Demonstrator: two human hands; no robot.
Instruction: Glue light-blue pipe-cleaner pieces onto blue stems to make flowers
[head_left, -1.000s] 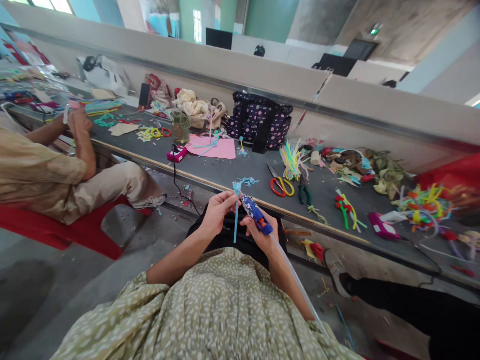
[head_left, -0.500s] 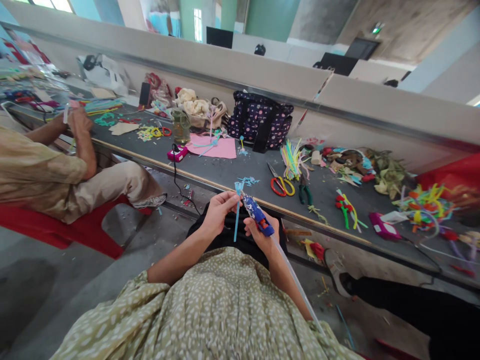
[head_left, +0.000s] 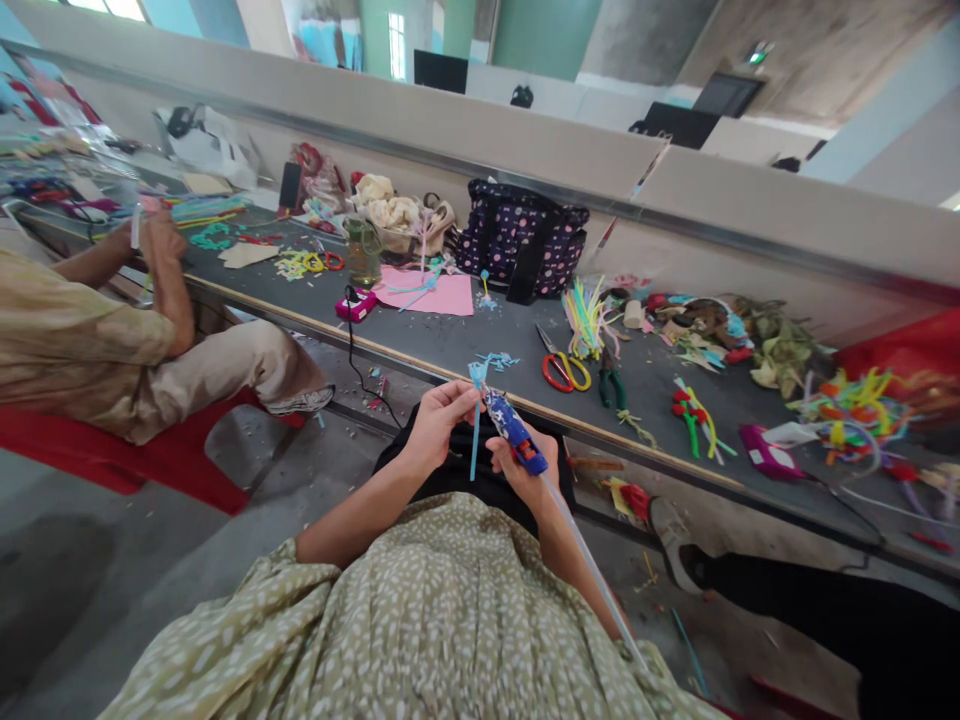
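My left hand (head_left: 444,420) pinches a light blue pipe cleaner (head_left: 474,448) whose stem hangs down and whose top spreads into a tuft of short strips. My right hand (head_left: 531,465) is wrapped round a blue hot glue gun (head_left: 516,432) with white spots on its front. Its nozzle points at the tuft, very near my left fingertips; whether it touches I cannot tell. A long clear glue stick (head_left: 589,555) runs out of the gun's rear along my right forearm. Just beyond my hands, small blue cut pieces (head_left: 499,361) lie on the dark table (head_left: 420,345).
Scissors (head_left: 559,370), pliers (head_left: 610,382) and a bundle of pipe cleaners (head_left: 589,318) lie to the right. A dotted bag (head_left: 521,240), a pink sheet (head_left: 450,295) and a glass jar (head_left: 363,252) stand or lie behind. Left sits a co-worker (head_left: 82,330); another person's shoe (head_left: 673,545) shows at right.
Almost nothing differs. The glue gun and the blue pipe cleaner stay together in nearly the same place, with only a slight shift of the view.
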